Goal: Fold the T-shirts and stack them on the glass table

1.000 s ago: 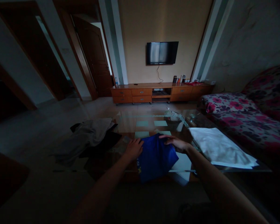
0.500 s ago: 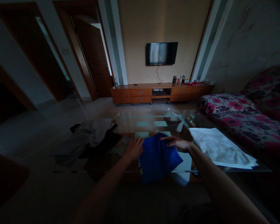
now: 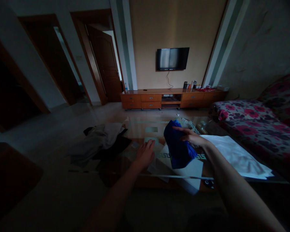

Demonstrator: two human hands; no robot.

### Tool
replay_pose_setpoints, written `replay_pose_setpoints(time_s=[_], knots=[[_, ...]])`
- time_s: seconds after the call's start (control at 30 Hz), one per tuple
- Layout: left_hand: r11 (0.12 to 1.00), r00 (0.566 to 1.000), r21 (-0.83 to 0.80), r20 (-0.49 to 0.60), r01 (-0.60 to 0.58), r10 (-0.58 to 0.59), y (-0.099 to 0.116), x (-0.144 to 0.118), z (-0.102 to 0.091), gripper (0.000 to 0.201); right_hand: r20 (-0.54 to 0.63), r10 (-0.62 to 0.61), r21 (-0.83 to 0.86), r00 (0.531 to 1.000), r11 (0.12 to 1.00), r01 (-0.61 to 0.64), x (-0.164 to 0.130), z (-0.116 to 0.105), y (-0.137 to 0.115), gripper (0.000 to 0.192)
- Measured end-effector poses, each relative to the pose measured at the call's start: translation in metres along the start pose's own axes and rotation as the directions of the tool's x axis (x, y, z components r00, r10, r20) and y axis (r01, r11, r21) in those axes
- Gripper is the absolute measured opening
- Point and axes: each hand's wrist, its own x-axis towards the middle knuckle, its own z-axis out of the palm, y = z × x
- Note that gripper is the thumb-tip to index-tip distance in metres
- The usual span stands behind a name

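On the glass desk point(image 3: 135, 127) the right hand point(image 3: 192, 138) holds a folded blue cloth point(image 3: 177, 145), lifted clear of the surface near the desk's middle. Fingers lie along the upper edge of the bundle, and the thumb is hidden behind it, so the grip is probably a pinch, though the dim view does not confirm it. The left hand point(image 3: 145, 154) rests flat and spread on the desk, just left of the cloth, holding nothing. A white sheet point(image 3: 190, 170) lies under the cloth at the desk's near edge. A folded white garment point(image 3: 236, 158) lies on the right side of the desk, near the cloth but apart from it. Grey and dark clothes point(image 3: 99, 140) are heaped at the left end. A floral sofa point(image 3: 251, 119) stands to the right. The cloth appears light, soft and limp; its lower part sags below the grip. It is likely to unfold if taken by one corner. Grasp across the folded edge, through all layers, with support underneath.
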Motion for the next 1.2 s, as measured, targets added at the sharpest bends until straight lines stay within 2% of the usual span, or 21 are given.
replay_pose_setpoints(time_s=[0.1, 0.17, 0.27, 0.37, 0.43, 0.53, 0.63, 0.8, 0.93, 1.07, 1.2], knots=[[0.999, 1.0, -0.048, 0.009, 0.007, -0.007, 0.009, -0.007, -0.017, 0.065, 0.003, -0.006, -0.005, 1.0, 1.0, 0.006, -0.008, -0.006, -0.017, 0.076], [0.996, 0.999, -0.083, 0.028, 0.018, -0.016, 0.014, -0.013, -0.027, 0.067, 0.026, 0.021, -0.045, 0.999, 0.999, -0.02, -0.013, -0.018, -0.027, 0.08], [0.99, 0.996, -0.127, 0.07, 0.054, -0.045, 0.018, -0.021, -0.039, 0.065, 0.099, 0.066, -0.035, 0.993, 0.997, -0.062, -0.023, -0.047, -0.041, 0.087], [0.986, 0.99, -0.147, 0.124, 0.079, -0.061, 0.02, -0.026, -0.042, 0.066, 0.163, 0.089, 0.001, 0.983, 0.996, -0.091, -0.033, -0.081, -0.052, 0.089], [0.985, 0.986, -0.152, 0.159, 0.081, -0.056, 0.021, -0.026, -0.041, 0.068, 0.172, 0.097, -0.019, 0.98, 0.995, -0.095, -0.04, -0.104, -0.057, 0.089], [0.983, 0.98, -0.165, 0.195, 0.078, -0.045, 0.023, -0.023, -0.038, 0.07, 0.132, 0.096, -0.146, 0.987, 0.986, -0.076, -0.048, -0.134, -0.06, 0.085], [0.984, 0.976, -0.161, 0.213, 0.077, -0.042, 0.025, -0.02, -0.036, 0.072, 0.102, 0.144, -0.229, 0.984, 0.966, -0.117, -0.053, -0.158, -0.058, 0.081], [0.986, 0.968, -0.144, 0.245, 0.086, -0.048, 0.027, -0.016, -0.039, 0.072, -0.022, 0.239, -0.224, 0.971, 0.945, -0.238, -0.053, -0.191, -0.039, 0.081], [0.988, 0.968, -0.123, 0.242, 0.092, -0.06, 0.026, -0.014, -0.041, 0.072, -0.038, 0.279, -0.18, 0.96, 0.943, -0.281, -0.049, -0.213, -0.021, 0.076], [0.991, 0.962, -0.086, 0.262, 0.105, -0.079, 0.023, -0.014, -0.039, 0.073, -0.005, 0.324, -0.154, 0.946, 0.935, -0.321, -0.046, -0.223, -0.012, 0.072], [0.992, 0.959, -0.071, 0.272, 0.109, -0.086, 0.022, -0.012, -0.032, 0.074, 0.007, 0.331, -0.163, 0.944, 0.931, -0.326, -0.046, -0.221, -0.012, 0.072]])
